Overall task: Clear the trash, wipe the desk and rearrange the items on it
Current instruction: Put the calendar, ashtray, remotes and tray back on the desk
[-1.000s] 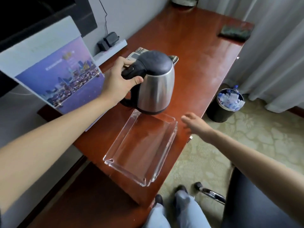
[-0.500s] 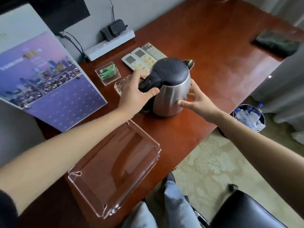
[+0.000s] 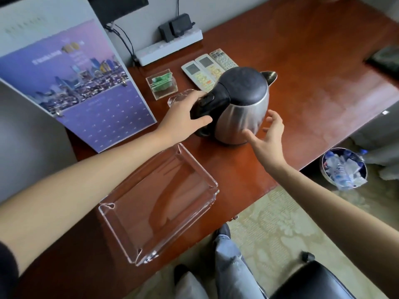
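**Table inspection: kettle upright, left hand on its handle**

The steel kettle (image 3: 244, 108) is standing upright on the red-brown table (image 3: 302, 61), near the middle, with its black lid on and its spout pointing away from the person. The left hand (image 3: 185, 117) is gripping the kettle's black handle, fingers wrapped over the top and thumb pressing the near side. The right hand (image 3: 269, 134) is hovering just beside the kettle's steel body with fingers spread and relaxed, holding nothing; whether the thumb is touching the metal cannot be told.

A clear tray (image 3: 212, 186) is lying near the table's front edge, nearer the person than the kettle and apart from it. A clear glass dish (image 3: 179, 97) is showing partly behind the left hand. Three remote controls (image 3: 207, 70) are lying side by side just behind the kettle. A small clear box (image 3: 162, 84) holding green packets is sitting to their left. A large calendar (image 3: 75, 83) is leaning at the table's left side, and a white power strip (image 3: 170, 46) is lying along the wall.

A waste bin (image 3: 343, 167) holding plastic bottles and wrappers is standing on the floor beside the table's right edge.
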The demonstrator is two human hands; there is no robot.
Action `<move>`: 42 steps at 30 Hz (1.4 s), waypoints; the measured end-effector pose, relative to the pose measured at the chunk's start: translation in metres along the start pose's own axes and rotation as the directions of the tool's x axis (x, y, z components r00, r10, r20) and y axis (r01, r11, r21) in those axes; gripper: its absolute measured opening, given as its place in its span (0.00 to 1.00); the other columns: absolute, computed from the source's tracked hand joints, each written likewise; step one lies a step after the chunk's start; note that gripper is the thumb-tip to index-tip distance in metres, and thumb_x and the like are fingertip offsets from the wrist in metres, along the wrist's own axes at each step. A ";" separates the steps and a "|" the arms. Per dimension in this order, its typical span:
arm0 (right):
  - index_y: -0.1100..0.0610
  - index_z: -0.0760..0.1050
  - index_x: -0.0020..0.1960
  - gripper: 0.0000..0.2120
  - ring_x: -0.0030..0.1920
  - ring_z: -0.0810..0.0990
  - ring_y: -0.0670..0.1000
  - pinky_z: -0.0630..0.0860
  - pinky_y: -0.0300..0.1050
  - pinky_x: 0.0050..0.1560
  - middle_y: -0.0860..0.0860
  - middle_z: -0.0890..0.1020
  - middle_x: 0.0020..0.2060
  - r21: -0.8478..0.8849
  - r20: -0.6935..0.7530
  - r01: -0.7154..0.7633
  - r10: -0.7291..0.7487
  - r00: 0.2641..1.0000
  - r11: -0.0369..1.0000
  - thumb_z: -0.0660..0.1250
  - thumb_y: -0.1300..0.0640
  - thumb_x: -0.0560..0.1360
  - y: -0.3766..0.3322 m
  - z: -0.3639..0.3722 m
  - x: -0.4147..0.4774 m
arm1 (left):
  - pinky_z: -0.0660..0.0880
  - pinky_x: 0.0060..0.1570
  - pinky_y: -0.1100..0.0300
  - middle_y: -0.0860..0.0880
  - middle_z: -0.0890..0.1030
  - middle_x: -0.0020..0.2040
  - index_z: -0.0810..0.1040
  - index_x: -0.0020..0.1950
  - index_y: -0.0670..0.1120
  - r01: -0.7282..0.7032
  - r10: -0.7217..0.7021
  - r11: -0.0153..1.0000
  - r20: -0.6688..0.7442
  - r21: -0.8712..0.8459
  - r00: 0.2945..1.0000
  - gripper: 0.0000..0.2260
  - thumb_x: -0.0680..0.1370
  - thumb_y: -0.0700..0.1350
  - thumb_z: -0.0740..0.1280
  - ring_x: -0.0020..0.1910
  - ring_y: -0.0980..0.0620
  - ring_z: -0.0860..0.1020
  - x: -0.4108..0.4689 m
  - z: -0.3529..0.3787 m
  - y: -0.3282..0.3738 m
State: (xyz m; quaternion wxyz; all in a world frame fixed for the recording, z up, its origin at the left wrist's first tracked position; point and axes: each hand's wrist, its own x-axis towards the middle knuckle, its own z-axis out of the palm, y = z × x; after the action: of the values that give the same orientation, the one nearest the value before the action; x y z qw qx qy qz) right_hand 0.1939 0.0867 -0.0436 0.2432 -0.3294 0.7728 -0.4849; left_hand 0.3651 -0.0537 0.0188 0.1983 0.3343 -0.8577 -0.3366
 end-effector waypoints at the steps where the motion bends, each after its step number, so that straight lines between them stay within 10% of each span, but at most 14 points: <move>1: 0.54 0.58 0.69 0.34 0.63 0.68 0.56 0.70 0.57 0.63 0.50 0.64 0.60 0.008 0.013 -0.020 0.020 1.000 1.000 0.71 0.52 0.68 -0.002 0.001 0.001 | 0.67 0.57 0.67 0.49 0.76 0.61 0.70 0.67 0.45 0.000 0.000 1.000 0.005 -0.004 1.000 0.24 0.73 0.45 0.71 0.59 0.55 0.73 -0.001 -0.001 -0.001; 7: 0.59 0.61 0.66 0.27 0.51 0.75 0.54 0.74 0.49 0.56 0.54 0.66 0.57 0.037 -0.065 -0.105 0.107 0.992 0.994 0.69 0.59 0.71 -0.011 0.024 -0.030 | 0.66 0.64 0.57 0.49 0.70 0.69 0.63 0.72 0.47 0.089 -0.094 0.995 0.122 0.039 0.988 0.25 0.76 0.49 0.66 0.67 0.52 0.68 -0.022 -0.016 -0.012; 13: 0.56 0.72 0.62 0.18 0.52 0.78 0.52 0.75 0.49 0.56 0.54 0.79 0.54 -0.226 0.319 -0.116 0.186 0.929 0.967 0.67 0.57 0.73 0.000 0.075 -0.083 | 0.73 0.51 0.55 0.48 0.74 0.61 0.69 0.66 0.49 0.254 -0.409 0.842 0.256 0.476 0.876 0.22 0.74 0.48 0.69 0.57 0.48 0.74 -0.118 -0.049 -0.081; 20: 0.52 0.77 0.58 0.17 0.49 0.79 0.50 0.76 0.42 0.51 0.50 0.83 0.49 -0.322 0.250 -0.015 0.100 0.963 0.947 0.62 0.64 0.73 -0.009 0.094 -0.086 | 0.68 0.29 0.67 0.49 0.82 0.36 0.81 0.44 0.46 0.452 -0.533 0.838 0.281 0.305 0.798 0.09 0.69 0.34 0.67 0.27 0.61 0.74 -0.156 -0.066 -0.129; 42: 0.52 0.77 0.58 0.15 0.40 0.75 0.47 0.66 0.33 0.40 0.46 0.78 0.40 -0.298 0.366 0.176 -0.057 0.929 0.938 0.64 0.63 0.74 -0.027 0.115 -0.059 | 0.76 0.44 0.59 0.47 0.82 0.43 0.81 0.46 0.48 0.524 -0.540 0.837 0.089 0.156 0.837 0.08 0.72 0.36 0.70 0.37 0.54 0.79 -0.122 -0.097 -0.169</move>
State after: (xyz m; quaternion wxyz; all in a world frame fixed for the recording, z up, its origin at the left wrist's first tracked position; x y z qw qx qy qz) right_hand 0.3206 0.0549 -0.0629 0.2900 -0.4922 0.7649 -0.2975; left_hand 0.5795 -0.1040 -0.0475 0.0196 0.5490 -0.7610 -0.3451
